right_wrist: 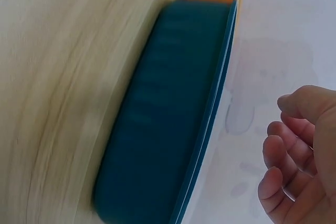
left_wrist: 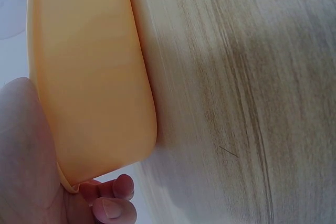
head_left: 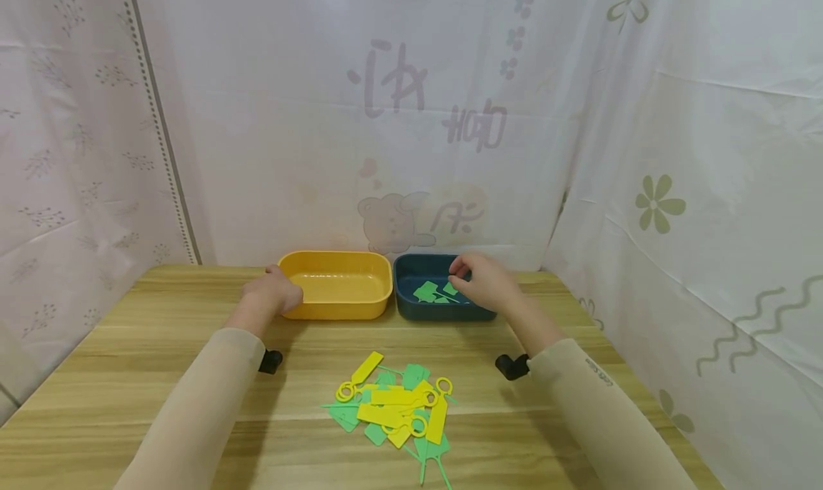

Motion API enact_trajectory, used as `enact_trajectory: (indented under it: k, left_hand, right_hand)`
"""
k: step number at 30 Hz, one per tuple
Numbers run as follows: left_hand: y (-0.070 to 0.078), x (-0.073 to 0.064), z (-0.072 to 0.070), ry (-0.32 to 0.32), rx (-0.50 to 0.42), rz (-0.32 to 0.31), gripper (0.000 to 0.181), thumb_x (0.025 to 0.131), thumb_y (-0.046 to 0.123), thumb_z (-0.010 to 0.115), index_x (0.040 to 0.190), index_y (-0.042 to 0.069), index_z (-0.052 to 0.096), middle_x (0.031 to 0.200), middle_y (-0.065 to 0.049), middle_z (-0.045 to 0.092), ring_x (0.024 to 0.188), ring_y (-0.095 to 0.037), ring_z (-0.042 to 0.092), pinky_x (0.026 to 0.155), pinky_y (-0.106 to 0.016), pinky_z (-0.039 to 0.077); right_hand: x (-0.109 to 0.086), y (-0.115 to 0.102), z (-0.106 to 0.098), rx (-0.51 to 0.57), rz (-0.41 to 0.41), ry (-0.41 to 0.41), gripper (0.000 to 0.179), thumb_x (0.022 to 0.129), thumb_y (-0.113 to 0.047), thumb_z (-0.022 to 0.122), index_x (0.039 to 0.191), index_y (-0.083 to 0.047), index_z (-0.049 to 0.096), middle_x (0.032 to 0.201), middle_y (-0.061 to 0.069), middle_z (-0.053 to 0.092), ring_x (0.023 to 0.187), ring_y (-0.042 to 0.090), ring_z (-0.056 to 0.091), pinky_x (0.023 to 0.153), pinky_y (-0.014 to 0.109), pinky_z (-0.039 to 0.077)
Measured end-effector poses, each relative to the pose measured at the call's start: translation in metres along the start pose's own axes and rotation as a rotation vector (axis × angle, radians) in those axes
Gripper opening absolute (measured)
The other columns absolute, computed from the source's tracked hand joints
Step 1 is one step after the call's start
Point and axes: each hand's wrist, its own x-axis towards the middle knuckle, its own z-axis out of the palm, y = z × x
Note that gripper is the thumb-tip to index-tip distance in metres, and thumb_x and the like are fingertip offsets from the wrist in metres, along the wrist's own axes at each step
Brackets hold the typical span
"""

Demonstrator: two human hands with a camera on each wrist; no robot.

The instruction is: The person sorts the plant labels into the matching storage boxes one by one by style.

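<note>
At the yellow bin [head_left: 336, 311], my left hand [head_left: 273, 291] grips the left end, its thumb over the rim and its fingertips [left_wrist: 112, 209] curled below on the outside. Above the navy-blue bin [head_left: 444, 311] hovers my right hand [head_left: 482, 283], fingers loosely bent with nothing visible between them in the right wrist view. Several green tags with thin stems [head_left: 426, 291] lie inside that bin, one of them just below the right thumb. Nearer me on the table is a mixed pile of yellow tags with ring ends [head_left: 392, 397] and green stemmed tags [head_left: 346, 418].
The two bins stand side by side near the back edge of the wooden table [head_left: 161, 347]. Printed white curtains [head_left: 270, 118] hang behind the table and along both sides. A black wrist-camera piece [head_left: 512, 367] juts out beside the right sleeve, another [head_left: 271, 362] beside the left.
</note>
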Motion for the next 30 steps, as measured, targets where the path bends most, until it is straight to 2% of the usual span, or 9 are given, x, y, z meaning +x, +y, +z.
enact_trajectory:
  k: [7, 10, 14, 17, 21, 30]
  left_hand:
    - [0.001, -0.002, -0.001, -0.002, -0.003, 0.004, 0.089, 0.102, 0.031, 0.032, 0.162, -0.026, -0.002, 0.143, -0.044, 0.061, 0.122, -0.053, 0.066, 0.109, -0.065, 0.052]
    - [0.001, -0.003, -0.001, -0.003, 0.001, 0.006, 0.089, 0.102, 0.030, 0.032, 0.161, -0.027, -0.002, 0.143, -0.044, 0.061, 0.127, -0.056, 0.064, 0.112, -0.066, 0.050]
    - [0.000, -0.002, -0.001, -0.005, 0.001, 0.007, 0.089, 0.103, 0.031, 0.032, 0.161, -0.027, -0.002, 0.145, -0.045, 0.059, 0.133, -0.060, 0.060, 0.115, -0.068, 0.047]
    - [0.000, -0.002, -0.001, -0.005, -0.002, 0.006, 0.089, 0.103, 0.031, 0.032, 0.161, -0.027, -0.003, 0.144, -0.045, 0.059, 0.133, -0.060, 0.059, 0.115, -0.068, 0.047]
    - [0.001, -0.002, -0.001, -0.004, -0.005, 0.008, 0.089, 0.103, 0.031, 0.032, 0.161, -0.027, -0.003, 0.143, -0.045, 0.060, 0.133, -0.060, 0.059, 0.115, -0.068, 0.047]
    - [0.001, -0.002, -0.002, -0.017, -0.007, 0.000, 0.089, 0.104, 0.032, 0.032, 0.161, -0.027, -0.004, 0.140, -0.045, 0.062, 0.126, -0.057, 0.063, 0.115, -0.067, 0.047]
  right_hand:
    - [-0.012, -0.029, 0.008, 0.028, -0.074, -0.053, 0.017, 0.105, -0.028, 0.074, 0.116, -0.016, 0.074, 0.111, 0.001, 0.075, 0.094, 0.018, 0.068, 0.087, 0.042, 0.059]
    - [-0.015, -0.039, 0.014, 0.025, -0.110, -0.084, 0.017, 0.103, -0.028, 0.076, 0.115, -0.016, 0.075, 0.107, -0.001, 0.075, 0.091, 0.015, 0.067, 0.084, 0.039, 0.059]
    - [-0.018, -0.046, 0.023, -0.004, -0.146, -0.141, 0.016, 0.102, -0.029, 0.079, 0.113, -0.018, 0.075, 0.104, -0.005, 0.076, 0.096, 0.018, 0.070, 0.089, 0.039, 0.059]
    - [-0.020, -0.046, 0.031, -0.028, -0.163, -0.187, 0.016, 0.101, -0.031, 0.080, 0.110, -0.020, 0.075, 0.100, -0.008, 0.075, 0.094, 0.015, 0.070, 0.090, 0.039, 0.060]
    - [-0.024, -0.049, 0.040, -0.046, -0.139, -0.262, 0.016, 0.100, -0.034, 0.081, 0.108, -0.022, 0.074, 0.093, -0.011, 0.072, 0.086, 0.009, 0.064, 0.087, 0.034, 0.058]
    - [-0.037, -0.059, 0.058, -0.112, -0.107, -0.480, 0.018, 0.095, -0.043, 0.085, 0.095, -0.029, 0.073, 0.084, -0.012, 0.068, 0.079, 0.010, 0.062, 0.076, 0.031, 0.054]
